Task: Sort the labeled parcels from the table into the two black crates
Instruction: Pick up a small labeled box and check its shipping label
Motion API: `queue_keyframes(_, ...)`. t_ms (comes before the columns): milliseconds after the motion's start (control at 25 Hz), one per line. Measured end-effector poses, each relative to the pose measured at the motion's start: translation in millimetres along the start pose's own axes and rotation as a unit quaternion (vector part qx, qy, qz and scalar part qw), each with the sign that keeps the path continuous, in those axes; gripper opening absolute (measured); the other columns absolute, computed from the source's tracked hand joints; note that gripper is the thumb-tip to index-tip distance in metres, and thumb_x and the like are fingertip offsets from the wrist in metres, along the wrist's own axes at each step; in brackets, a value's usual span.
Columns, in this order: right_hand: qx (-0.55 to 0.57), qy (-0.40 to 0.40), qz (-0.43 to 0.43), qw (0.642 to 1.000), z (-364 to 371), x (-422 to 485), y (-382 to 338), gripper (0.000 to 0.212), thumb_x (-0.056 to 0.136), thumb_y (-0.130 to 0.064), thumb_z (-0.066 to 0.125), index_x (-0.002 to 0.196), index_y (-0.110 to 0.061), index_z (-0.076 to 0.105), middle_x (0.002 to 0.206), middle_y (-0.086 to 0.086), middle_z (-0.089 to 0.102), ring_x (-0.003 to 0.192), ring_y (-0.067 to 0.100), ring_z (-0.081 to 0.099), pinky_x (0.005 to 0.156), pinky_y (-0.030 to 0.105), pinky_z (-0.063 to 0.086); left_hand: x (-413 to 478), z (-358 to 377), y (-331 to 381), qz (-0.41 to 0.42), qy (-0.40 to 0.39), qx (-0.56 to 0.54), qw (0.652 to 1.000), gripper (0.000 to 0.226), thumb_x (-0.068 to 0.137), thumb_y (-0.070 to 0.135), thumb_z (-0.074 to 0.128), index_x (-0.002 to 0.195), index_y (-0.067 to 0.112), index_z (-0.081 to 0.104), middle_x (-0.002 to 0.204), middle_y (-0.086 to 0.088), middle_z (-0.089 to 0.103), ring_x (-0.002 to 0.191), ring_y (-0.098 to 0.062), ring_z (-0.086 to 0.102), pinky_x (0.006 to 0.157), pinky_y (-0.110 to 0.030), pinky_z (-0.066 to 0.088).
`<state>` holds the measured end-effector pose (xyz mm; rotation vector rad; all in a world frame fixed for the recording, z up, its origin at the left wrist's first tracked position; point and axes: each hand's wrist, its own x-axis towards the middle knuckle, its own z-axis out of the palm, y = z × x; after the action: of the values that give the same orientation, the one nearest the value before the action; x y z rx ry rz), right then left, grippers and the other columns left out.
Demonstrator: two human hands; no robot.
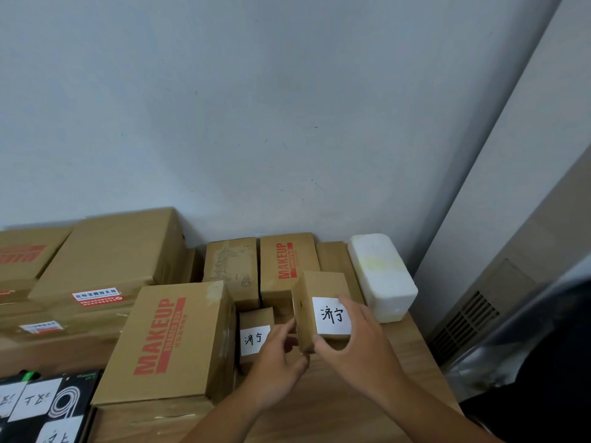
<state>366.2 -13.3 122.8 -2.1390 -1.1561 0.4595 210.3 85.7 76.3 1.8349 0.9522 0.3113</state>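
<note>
A small brown cardboard parcel (315, 289) with a white handwritten label is tilted just above the wooden table (412, 353). My right hand (355, 343) grips its near right corner, fingers curled round the lower edge. My left hand (278, 362) touches its left side with the fingertips. Just left of it stands a second small labeled parcel (256, 327), partly hidden behind my left hand. No black crate is clearly in view.
A large MAKEUP carton (166, 340) lies left of the hands, with more cartons (105, 260) stacked behind along the wall. A white foam box (380, 276) sits at the table's right rear. Black labeled parcels (48, 407) lie bottom left. A dark bag (543, 346) is at right.
</note>
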Motion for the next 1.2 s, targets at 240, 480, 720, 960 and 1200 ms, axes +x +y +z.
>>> queue_keyframes(240, 0.161, -0.068, 0.119, 0.977, 0, 2, 4, 0.063, 0.089, -0.066, 0.057, 0.143, -0.036, 0.045, 0.136, -0.012, 0.052, 0.117, 0.006, 0.054, 0.093, 0.03, 0.053, -9, 1, 12, 0.043, 0.057, -0.037, 0.997, 0.076, 0.087, 0.021, 0.08, 0.145, 0.046, 0.038, 0.134, 0.03, 0.048, 0.125, 0.016, 0.047, 0.103, -0.009, 0.042)
queue_keyframes(480, 0.303, -0.067, 0.173, 0.935, 2, 1, -2, 0.045, 0.087, -0.066, 0.061, 0.115, -0.031, 0.07, 0.096, -0.016, 0.075, 0.088, -0.001, 0.069, 0.069, 0.018, 0.052, -16, -5, 21, 0.129, 0.069, -0.017, 0.989, 0.084, 0.09, 0.029, 0.079, 0.158, 0.041, 0.031, 0.15, 0.033, 0.032, 0.144, 0.005, 0.032, 0.113, -0.024, 0.045)
queue_keyframes(720, 0.319, -0.111, 0.204, 0.919, 8, 11, -7, 0.115, 0.053, -0.088, 0.072, 0.144, -0.026, 0.042, 0.129, -0.005, 0.064, 0.115, 0.016, 0.063, 0.096, 0.039, 0.056, -23, -11, 19, 0.224, 0.097, 0.152, 0.958, 0.082, 0.088, 0.031, 0.08, 0.157, 0.037, 0.035, 0.156, 0.026, 0.032, 0.15, -0.008, 0.029, 0.123, -0.033, 0.033)
queue_keyframes(960, 0.391, -0.11, 0.196, 0.893, 9, 19, 6, 0.074, 0.076, -0.046, 0.084, 0.142, -0.033, 0.053, 0.112, -0.005, 0.077, 0.098, 0.016, 0.076, 0.088, 0.044, 0.062, -22, -14, 16, 0.19, 0.137, 0.062, 0.97, 0.094, 0.082, 0.049, 0.082, 0.158, 0.035, 0.029, 0.157, 0.025, 0.028, 0.147, 0.0, 0.032, 0.113, -0.011, 0.035)
queue_keyframes(1200, 0.362, -0.079, 0.131, 0.919, 7, 16, 10, 0.044, 0.082, -0.05, 0.079, 0.124, -0.04, 0.069, 0.105, -0.017, 0.078, 0.095, -0.002, 0.072, 0.079, 0.023, 0.058, -16, -13, 11, 0.137, 0.144, -0.015, 0.98, 0.087, 0.076, 0.055, 0.085, 0.149, 0.047, 0.039, 0.143, 0.034, 0.045, 0.136, 0.005, 0.044, 0.101, -0.003, 0.04)
